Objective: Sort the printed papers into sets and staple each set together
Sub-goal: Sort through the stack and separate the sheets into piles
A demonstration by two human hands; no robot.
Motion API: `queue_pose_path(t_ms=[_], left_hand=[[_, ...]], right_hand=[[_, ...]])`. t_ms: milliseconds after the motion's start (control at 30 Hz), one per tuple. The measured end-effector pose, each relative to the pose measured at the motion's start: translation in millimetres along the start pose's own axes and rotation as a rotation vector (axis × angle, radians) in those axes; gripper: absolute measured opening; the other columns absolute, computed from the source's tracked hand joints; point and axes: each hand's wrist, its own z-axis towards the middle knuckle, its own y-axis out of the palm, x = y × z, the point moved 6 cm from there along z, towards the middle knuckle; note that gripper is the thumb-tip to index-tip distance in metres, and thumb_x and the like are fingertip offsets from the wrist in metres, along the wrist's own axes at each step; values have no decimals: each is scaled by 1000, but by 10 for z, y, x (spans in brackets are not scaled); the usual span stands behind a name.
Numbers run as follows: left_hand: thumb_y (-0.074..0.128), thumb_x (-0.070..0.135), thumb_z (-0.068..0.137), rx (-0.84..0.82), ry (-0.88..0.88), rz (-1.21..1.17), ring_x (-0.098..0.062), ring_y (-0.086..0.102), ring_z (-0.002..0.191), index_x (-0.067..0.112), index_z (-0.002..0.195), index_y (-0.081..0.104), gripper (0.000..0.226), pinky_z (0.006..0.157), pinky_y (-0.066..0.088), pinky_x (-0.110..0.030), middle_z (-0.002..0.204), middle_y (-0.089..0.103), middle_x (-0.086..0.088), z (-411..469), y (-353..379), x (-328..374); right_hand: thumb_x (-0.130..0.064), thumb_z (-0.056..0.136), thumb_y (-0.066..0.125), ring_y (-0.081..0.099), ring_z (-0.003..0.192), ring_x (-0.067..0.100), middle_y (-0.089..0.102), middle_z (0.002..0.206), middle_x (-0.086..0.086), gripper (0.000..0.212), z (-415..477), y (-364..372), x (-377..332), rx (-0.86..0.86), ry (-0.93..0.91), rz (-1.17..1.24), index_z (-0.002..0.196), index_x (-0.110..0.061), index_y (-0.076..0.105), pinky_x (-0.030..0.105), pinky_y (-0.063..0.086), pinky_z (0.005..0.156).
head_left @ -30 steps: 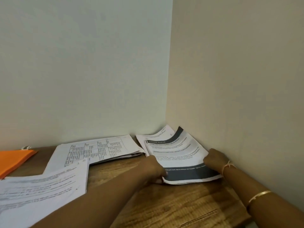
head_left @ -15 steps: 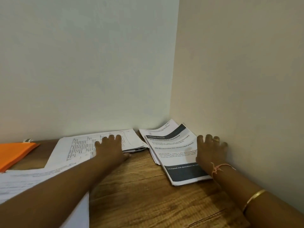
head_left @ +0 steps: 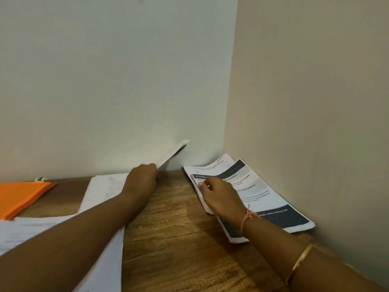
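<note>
Pinching a thin bundle of printed sheets (head_left: 175, 152), the left hand (head_left: 143, 178) holds it tilted up off the tabletop (head_left: 179, 228) by the back wall (head_left: 115, 81), while the right hand (head_left: 221, 196) sets its grip, fingers curled, on the left edge of the dark-banded stack (head_left: 273, 199) lying in the corner. Such paper is probably light, limp and prone to sliding apart, so an edge pinch suits it. Loose white sheets (head_left: 101, 186) and an orange folder (head_left: 21, 197) lie to the left on the wood-grain tabletop.

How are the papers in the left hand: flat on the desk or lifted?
Lifted. The left hand grips the papers at one edge; they slant up clear of the desk.
</note>
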Motion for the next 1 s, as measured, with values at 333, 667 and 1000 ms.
queue_pose_path(t_ms=[333, 667, 1000], left_hand=[[49, 6, 91, -84, 185, -268, -32, 60, 97, -3, 105, 62, 21, 73, 40, -24, 106, 64, -20, -374, -333, 959], [57, 26, 91, 42, 121, -614, -15, 45, 125, 17, 134, 47, 45, 100, 30, -19, 138, 49, -1, -255, -477, 689], [69, 29, 84, -43, -381, -1273, -29, 68, 91, 9, 116, 56, 39, 85, 55, -49, 112, 67, -13, -186, -654, 155]], right_hand=[[-32, 94, 51, 60, 105, 23, 63, 117, 7, 40, 181, 258, -316, -23, 368, 1114, 128, -10, 48, 41, 49, 95], [-8, 98, 45, 65, 90, 26, 69, 100, 7, 21, -27, -674, 78, 166, 215, 945, 93, -22, 60, 40, 54, 75], [-6, 95, 49, 66, 100, 31, 68, 114, 13, 29, -71, -1008, -87, 29, 78, 978, 123, -8, 57, 39, 55, 80]])
